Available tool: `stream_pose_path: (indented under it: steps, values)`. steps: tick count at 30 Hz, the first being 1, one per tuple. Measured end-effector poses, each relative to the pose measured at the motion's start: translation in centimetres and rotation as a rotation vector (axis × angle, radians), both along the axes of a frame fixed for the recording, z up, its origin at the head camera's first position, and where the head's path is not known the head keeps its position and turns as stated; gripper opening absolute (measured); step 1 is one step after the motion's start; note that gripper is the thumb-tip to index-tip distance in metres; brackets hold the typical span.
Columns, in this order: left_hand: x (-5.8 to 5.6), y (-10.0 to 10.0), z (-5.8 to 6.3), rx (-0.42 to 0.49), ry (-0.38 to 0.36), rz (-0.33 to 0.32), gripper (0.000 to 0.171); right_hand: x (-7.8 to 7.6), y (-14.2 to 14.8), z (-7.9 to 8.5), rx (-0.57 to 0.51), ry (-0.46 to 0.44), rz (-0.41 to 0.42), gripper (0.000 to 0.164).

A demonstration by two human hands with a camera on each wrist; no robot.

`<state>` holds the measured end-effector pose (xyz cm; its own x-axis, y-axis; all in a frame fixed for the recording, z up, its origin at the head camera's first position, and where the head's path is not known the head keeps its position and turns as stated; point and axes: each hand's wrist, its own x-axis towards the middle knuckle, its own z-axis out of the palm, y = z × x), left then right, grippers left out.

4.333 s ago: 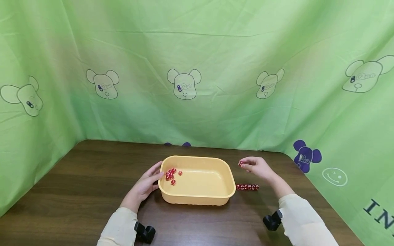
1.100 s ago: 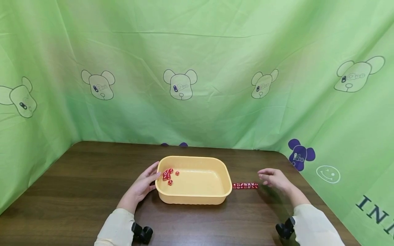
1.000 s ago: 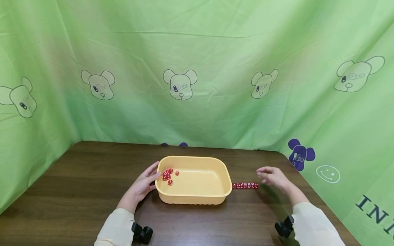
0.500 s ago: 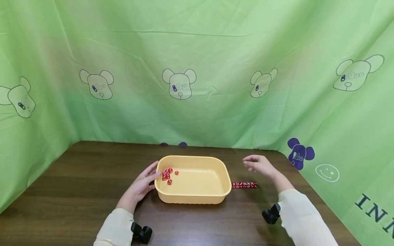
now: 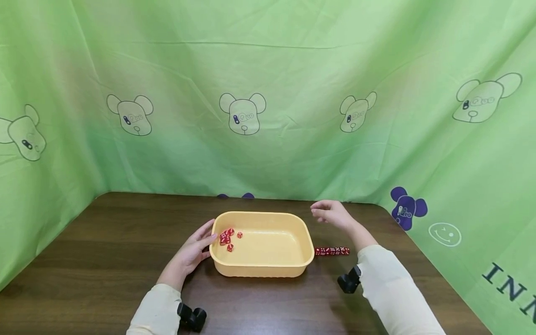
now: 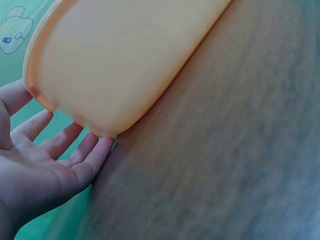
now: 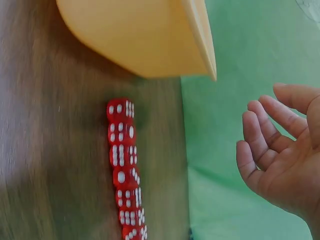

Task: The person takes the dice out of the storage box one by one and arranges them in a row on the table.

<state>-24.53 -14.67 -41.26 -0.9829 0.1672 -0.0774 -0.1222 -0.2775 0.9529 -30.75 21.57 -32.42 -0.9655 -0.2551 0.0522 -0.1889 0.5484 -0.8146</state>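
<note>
My left hand (image 5: 194, 251) holds the left end of a yellow plastic tub (image 5: 268, 271), its thumb over the rim and its fingers along the outer wall. In the left wrist view those fingertips press the tub's side. Several red dice (image 5: 226, 238) with white pips lie inside, near that end. A straight row of red dice (image 5: 332, 251) runs right from the tub's right side on the table; the right wrist view shows them face to face. Beyond the row and above the table, my right hand (image 5: 333, 215) hovers near the tub's far right corner, empty, fingers loosely bent.
The brown wooden table (image 5: 125, 242) stretches around the tub. A green cloth (image 5: 176, 153) printed with bear heads hangs behind it and along both sides. Black wrist cameras (image 5: 349, 280) sit at the cream sleeves.
The die my right hand pinched at first is out of its fingers, and the row reaches farther right. That hand has since swung left and away from me. My left hand keeps its hold.
</note>
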Motion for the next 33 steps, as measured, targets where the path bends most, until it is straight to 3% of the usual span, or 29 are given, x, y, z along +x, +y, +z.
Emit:
stream_pose_path:
  steps: [15, 33]
  values:
    - [0.1, -0.1, 0.1, -0.002, 0.009, -0.011, 0.053, -0.6, -5.6, -0.3, -0.101, -0.030, 0.041, 0.023]
    - [0.0, 0.0, -0.1, 0.008, 0.014, 0.002, 0.052, 0.0, -12.1, -1.5, -0.117, -0.029, 0.197, 0.023]
